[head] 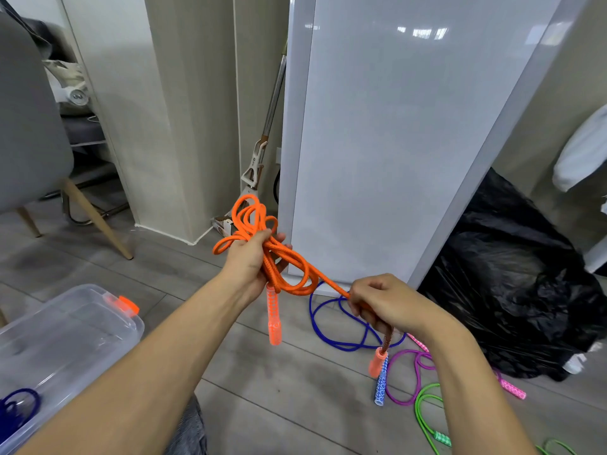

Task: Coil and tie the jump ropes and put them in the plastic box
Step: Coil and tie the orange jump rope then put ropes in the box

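My left hand [251,257] grips a bundle of orange jump rope [253,218] coils held up over the floor. One orange handle [274,318] hangs below that hand. A strand runs from the bundle down to my right hand [386,300], which grips the rope's free end; the second orange handle [377,361] dangles under it. The clear plastic box [70,330] with an orange latch sits at the lower left, and a coiled dark blue rope [18,408] lies inside it.
On the floor to the right lie a blue rope [341,326], a purple rope [407,379], a green rope [427,418] and pink handles [512,389]. A black plastic bag [512,284] stands right, a white panel [394,142] ahead, a grey chair [29,126] left.
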The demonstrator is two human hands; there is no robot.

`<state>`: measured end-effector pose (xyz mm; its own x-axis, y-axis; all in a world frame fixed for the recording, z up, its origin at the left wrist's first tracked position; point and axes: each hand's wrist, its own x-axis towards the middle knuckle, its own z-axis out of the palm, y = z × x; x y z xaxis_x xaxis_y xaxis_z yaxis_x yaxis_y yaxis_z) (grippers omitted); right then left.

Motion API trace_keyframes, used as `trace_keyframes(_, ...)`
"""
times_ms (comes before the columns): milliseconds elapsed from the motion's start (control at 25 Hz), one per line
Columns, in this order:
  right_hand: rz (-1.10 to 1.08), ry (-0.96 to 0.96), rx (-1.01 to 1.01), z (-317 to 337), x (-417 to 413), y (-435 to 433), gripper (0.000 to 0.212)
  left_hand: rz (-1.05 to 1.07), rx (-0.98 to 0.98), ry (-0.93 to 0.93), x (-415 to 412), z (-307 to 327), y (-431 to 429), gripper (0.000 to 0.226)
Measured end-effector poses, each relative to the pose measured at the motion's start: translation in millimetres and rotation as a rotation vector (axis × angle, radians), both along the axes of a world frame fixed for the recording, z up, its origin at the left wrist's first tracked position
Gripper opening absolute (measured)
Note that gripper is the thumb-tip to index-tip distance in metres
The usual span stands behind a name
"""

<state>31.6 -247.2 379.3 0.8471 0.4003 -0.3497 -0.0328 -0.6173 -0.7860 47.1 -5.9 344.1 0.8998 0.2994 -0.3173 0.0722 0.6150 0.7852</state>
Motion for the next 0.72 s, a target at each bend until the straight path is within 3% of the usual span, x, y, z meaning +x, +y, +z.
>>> trace_keyframes(120, 0.084, 0.066, -0.038, 1.7, -2.4, 0.2, 0.029, 0.043, -0.014, -0.005, 0.8, -1.5, 3.4, 0.009)
trace_keyframes(240, 0.099, 0.042, -0.011, 3.8, -4.8, -4.8, 0.023, -0.015, 0.163, -0.014, -1.6, -3.2, 0.1, 0.012)
trace_keyframes(360, -0.045, -0.134, 0.175, 5.5, -0.8, -8.9, 0.013, -0.19, 0.557, -0.012, -7.8, -3.2, -6.2, 0.016)
trace_keyframes(440, -0.161, -0.331, 0.18, 3.7, 6.0, -12.8, 0.012, -0.292, 0.858, 0.014, -11.3, -6.1, -8.2, 0.015)
trace_keyframes(560, -0.177, -0.436, 0.132, 0.8, 6.9, -12.0, 0.012, -0.437, 1.204, 0.064, -17.6, -5.7, -12.0, 0.016)
trace_keyframes(640, -0.155, -0.47, 0.129, 1.4, 3.9, -8.2, 0.01, -0.529, 1.269, 0.109, -23.8, 2.8, -18.2, 0.014)
trace_keyframes(720, -0.158, -0.515, 0.102, 3.1, 3.2, -6.2, 0.009, -0.623, 1.2, 0.171, -33.1, 18.2, -27.3, 0.018)
